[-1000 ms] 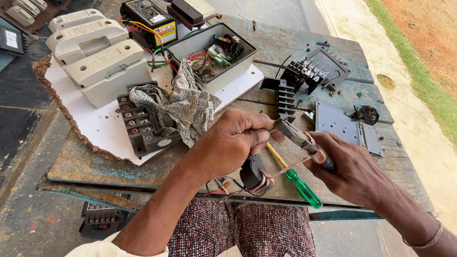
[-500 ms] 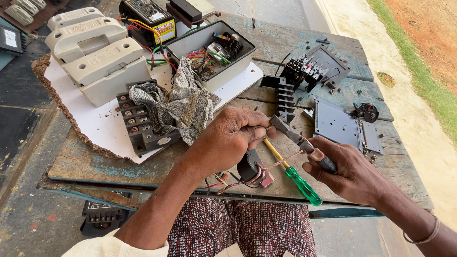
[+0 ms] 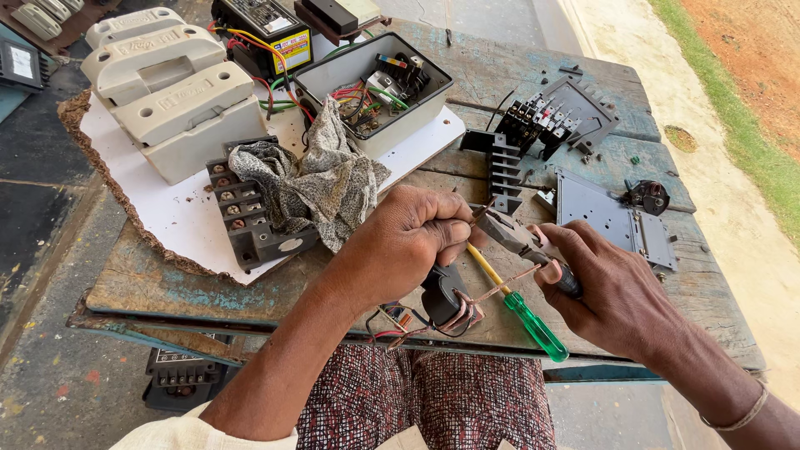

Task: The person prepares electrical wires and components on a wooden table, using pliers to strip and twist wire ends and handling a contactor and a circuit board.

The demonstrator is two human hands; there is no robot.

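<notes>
My left hand [image 3: 412, 242] is closed around a small black coil part [image 3: 444, 296] with copper wire and red wires hanging below it. My right hand [image 3: 604, 287] grips a pair of pliers [image 3: 517, 237] whose jaws meet the part at my left thumb. A thin copper wire runs from the coil toward the pliers. A green-handled screwdriver [image 3: 521, 308] lies on the worn wooden table [image 3: 167, 287] just under both hands.
A grey rag [image 3: 321, 183] drapes over a black terminal block [image 3: 246, 217]. Behind it stand cream switch housings [image 3: 167, 92] on white board and an open white box of wiring [image 3: 375, 83]. Black contactor parts [image 3: 542, 125] and a grey plate [image 3: 604, 221] lie to the right.
Both hands with the coil part and pliers have stayed together over the table's front edge; the pliers' jaws have closed in on the part at my left thumb.
</notes>
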